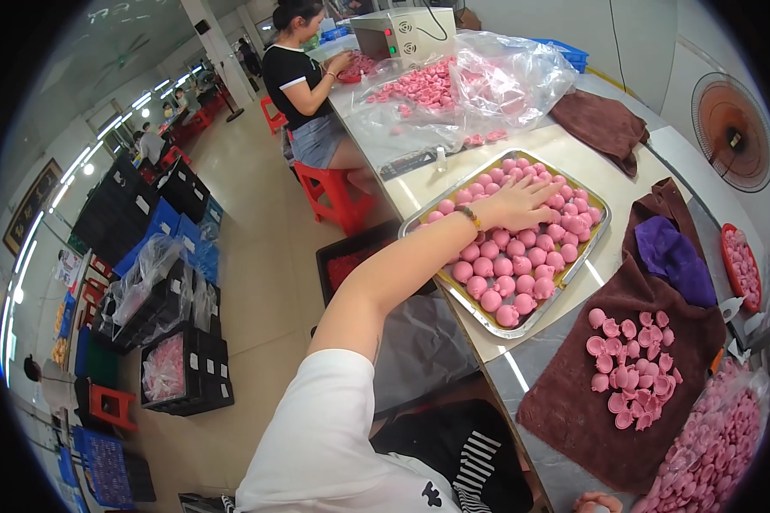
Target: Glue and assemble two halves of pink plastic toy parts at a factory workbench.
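My left hand [518, 205] lies flat, fingers spread, on the pink balls [506, 265] that fill a shallow metal tray [571, 279]. Several of these balls have small knobs. Below the tray, a brown cloth [565, 402] carries a loose heap of pink hollow half shells [637, 376]. Only part of my right hand [597, 503] shows at the lower edge, near the cloth's bottom corner. Its fingers are curled closed, and what they hold, if anything, is hidden. A clear bag of pink pieces [710, 445] lies to the right of that hand.
A purple cloth [676, 261] and a red basket of pink pieces [742, 267] are at the right. Further back are a plastic sheet with pink shells [423, 88], a folded brown cloth [601, 128], a machine [402, 36] and a seated co-worker [304, 94]. Black crates [186, 376] stand on the floor.
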The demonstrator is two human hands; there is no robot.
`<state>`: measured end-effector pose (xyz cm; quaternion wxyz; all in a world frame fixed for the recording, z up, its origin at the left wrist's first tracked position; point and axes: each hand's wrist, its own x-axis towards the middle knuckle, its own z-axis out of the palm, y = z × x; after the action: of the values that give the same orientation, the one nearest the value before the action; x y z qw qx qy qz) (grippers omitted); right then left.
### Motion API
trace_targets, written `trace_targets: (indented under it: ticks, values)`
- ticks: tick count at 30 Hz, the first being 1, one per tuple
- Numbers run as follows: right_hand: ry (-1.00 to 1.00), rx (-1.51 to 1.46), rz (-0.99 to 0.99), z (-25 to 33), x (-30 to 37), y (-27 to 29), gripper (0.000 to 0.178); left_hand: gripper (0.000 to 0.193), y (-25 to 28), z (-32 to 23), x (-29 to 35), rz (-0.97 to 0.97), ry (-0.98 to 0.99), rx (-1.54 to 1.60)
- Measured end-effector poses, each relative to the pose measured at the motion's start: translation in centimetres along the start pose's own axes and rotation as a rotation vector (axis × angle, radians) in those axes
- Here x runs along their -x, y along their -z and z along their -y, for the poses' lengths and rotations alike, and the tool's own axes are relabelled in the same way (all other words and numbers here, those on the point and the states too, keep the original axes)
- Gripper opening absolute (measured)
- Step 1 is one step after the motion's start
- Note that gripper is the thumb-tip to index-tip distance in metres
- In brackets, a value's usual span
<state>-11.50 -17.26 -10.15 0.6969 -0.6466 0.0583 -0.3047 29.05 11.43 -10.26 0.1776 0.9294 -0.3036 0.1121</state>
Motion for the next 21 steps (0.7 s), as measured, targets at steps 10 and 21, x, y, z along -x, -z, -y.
trace_targets:
  ticks: [10,21]
  values:
    - [-0.005,-0.009,-0.007,-0.4,0.1,0.3,0.027,0.058,-0.1,-0.6,0.0,0.078,0.03,-0.125]
    - [-0.042,0.021,0.0,0.1,-0.2,-0.1,0.026,0.05,0.2,-4.4,-0.8,-0.149,-0.11,0.021]
